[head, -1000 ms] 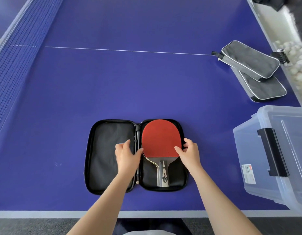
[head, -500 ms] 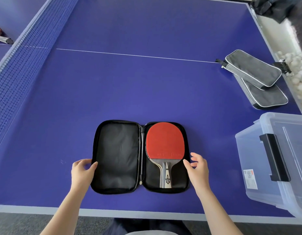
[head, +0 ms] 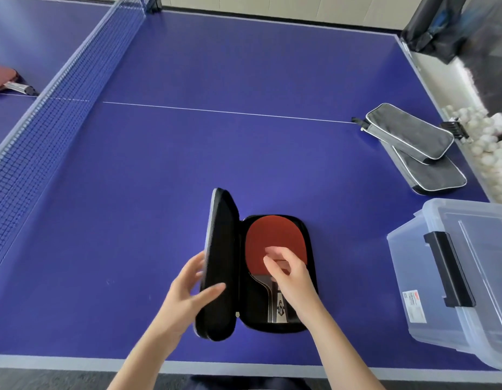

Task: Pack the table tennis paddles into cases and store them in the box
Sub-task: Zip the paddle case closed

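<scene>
While your left hand point(head: 187, 291) grips the left flap of the black case point(head: 221, 235), thumb on the lining and fingers round the outside, that flap stands close to upright on its hinge. The other half lies flat on the blue bench point(head: 187, 150) near your edge. The red paddle point(head: 266, 237) sits in that flat half, rubber up, handle pointing back at you.

Your right hand point(head: 289, 274) is over the lower part of the blade, fingers loosely curled with nothing in them. It's blurry, so I can't tell if it's actually touching the rubber.

Off to the right, the clear plastic box point(head: 407, 263) with the black latch sits at the bench corner, well apart from the case. Further back on that side, two grey cases point(head: 410, 133) lie zipped, one overlapping the other, just beside the bench edge. White balls point(head: 486, 147) are piled past that edge.

Beyond the net point(head: 47, 122), far left, another paddle point(head: 5, 80) lies flat on the other half.
</scene>
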Motion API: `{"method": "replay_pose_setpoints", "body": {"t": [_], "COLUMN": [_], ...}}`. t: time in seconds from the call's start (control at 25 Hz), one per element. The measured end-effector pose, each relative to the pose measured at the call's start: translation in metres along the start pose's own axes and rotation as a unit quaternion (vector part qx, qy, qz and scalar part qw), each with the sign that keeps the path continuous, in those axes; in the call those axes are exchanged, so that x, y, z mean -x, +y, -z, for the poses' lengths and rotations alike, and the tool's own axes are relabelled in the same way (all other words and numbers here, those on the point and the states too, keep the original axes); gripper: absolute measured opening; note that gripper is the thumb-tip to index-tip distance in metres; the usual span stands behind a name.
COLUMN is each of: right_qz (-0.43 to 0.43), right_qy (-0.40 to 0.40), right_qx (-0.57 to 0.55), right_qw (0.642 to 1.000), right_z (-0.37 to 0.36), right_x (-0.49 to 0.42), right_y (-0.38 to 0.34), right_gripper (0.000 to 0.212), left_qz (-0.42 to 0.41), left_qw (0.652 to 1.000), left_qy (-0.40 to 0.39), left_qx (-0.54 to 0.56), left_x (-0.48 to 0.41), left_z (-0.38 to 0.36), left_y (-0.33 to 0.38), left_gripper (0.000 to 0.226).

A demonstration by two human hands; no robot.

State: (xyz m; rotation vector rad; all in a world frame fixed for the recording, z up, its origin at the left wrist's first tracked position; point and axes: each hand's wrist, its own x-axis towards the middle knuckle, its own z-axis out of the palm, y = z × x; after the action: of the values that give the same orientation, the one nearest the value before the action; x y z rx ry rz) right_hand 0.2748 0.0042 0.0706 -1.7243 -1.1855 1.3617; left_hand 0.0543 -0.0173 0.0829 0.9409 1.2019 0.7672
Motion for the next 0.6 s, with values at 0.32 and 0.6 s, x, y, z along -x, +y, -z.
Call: {"method": "replay_pose_setpoints", "body": {"t": [0.32,0.6], "right_qz": [0.02,-0.037], "right_qy": [0.015,0.16], "right_qx": [-0.081,0.012], "right_qw": [0.996,0.986], "right_z": [0.014,0.043], "right_x": [0.009,-0.012], "right_y": [-0.014,0.022], "right_gripper": [0.028,0.025], "left_qz": [-0.04,0.015], "left_qw": [0.986,0.99], "left_qy": [-0.084,0.09], "left_qx": [-0.138,-0.103], "left_x": [-0.011,-0.035], "left_z": [-0.087,-0.077], "left_y": [-0.008,-0.03], "left_gripper": [0.081,0.058]}}
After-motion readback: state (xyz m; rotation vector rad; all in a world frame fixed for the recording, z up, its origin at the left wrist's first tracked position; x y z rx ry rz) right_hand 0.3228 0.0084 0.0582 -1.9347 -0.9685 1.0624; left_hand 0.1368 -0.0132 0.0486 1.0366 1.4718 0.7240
